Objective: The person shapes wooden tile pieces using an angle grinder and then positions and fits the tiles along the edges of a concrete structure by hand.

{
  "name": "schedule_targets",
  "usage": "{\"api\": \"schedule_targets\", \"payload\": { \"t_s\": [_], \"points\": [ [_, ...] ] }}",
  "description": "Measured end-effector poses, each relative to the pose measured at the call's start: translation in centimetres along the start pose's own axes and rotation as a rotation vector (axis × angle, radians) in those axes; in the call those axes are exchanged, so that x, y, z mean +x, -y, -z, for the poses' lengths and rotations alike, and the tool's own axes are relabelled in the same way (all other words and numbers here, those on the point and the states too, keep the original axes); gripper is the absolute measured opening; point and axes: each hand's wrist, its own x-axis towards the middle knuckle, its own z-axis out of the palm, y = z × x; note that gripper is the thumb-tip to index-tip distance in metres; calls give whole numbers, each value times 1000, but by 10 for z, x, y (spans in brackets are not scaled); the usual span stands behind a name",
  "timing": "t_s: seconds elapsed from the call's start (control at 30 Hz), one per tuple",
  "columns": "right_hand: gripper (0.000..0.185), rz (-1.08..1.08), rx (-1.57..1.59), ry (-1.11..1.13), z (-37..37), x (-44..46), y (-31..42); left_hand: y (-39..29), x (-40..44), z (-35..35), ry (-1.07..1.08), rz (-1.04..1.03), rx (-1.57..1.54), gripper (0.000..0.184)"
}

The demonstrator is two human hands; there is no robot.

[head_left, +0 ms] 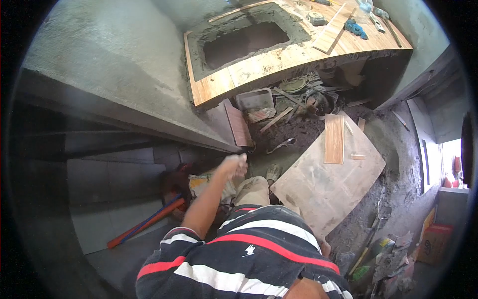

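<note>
My left hand (233, 167), pale with dust, is raised in front of my left leg, near the low end of the grey wall. Its fingers look curled closed; whatever they may hold is hidden. Just above it, a wood-grain tile (237, 123) leans upright against the counter base. My right arm bends below the striped shirt. A small patch of skin shows at the shirt's right side, perhaps my right hand (325, 247), with its fingers hidden. To the right, a large grey board (318, 192) lies on the floor with a cut wood-grain tile (334, 139) on it.
Ahead stands a tiled counter (249, 73) with a rectangular opening. On it lie a tape measure (316, 18), a blue cloth (355, 29) and a loose tile strip (332, 32). A grey plastic basin (254, 100) and rubble sit beneath. An orange-red tube (147, 222) lies left.
</note>
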Motion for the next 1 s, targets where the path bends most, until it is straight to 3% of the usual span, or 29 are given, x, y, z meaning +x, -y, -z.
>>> {"api": "schedule_targets", "payload": {
  "t_s": [0.03,0.1,0.13,0.2,0.23,0.27,0.3,0.33,0.37,0.47,0.53,0.73,0.8,0.9,1.0],
  "points": [
    [57,120,-131,-14,-5,14,-23,50,14,16,87,-19,82,40],
    [55,229,-279,28,-4,34,-33,98,-5,24,23,3,431,39],
    [48,119,-226,23,6,29,10,134,-11,38,48,-55,244,35],
    [36,403,-267,-8,14,43,41,188,11,93,107,61,-95,32],
    [35,441,-43,-160,21,35,85,203,2,112,136,-241,-133,29],
    [34,98,105,-76,44,25,159,206,3,135,72,-428,-51,30],
    [40,220,152,-168,33,47,141,209,1,165,-93,-639,118,33],
    [39,173,141,-171,47,42,189,209,-1,199,-381,-880,352,35],
    [37,261,204,-163,50,56,201,199,-5,231,-715,-1052,480,38],
    [36,237,372,-229,69,53,275,64,-74,235,-1428,-838,125,63],
    [37,260,476,-210,77,49,317,-27,-140,184,-1565,-976,258,73],
    [37,471,251,-472,61,63,420,-149,-215,151,-1528,-1447,384,83],
    [37,451,313,-411,50,78,439,-172,-211,177,-1522,-1623,683,96],
    [39,454,330,-398,28,92,457,-193,-202,153,-1455,-1502,541,106],
    [40,496,376,-425,14,95,468,-203,-190,163,-1500,-1554,738,116]
  ]
}}
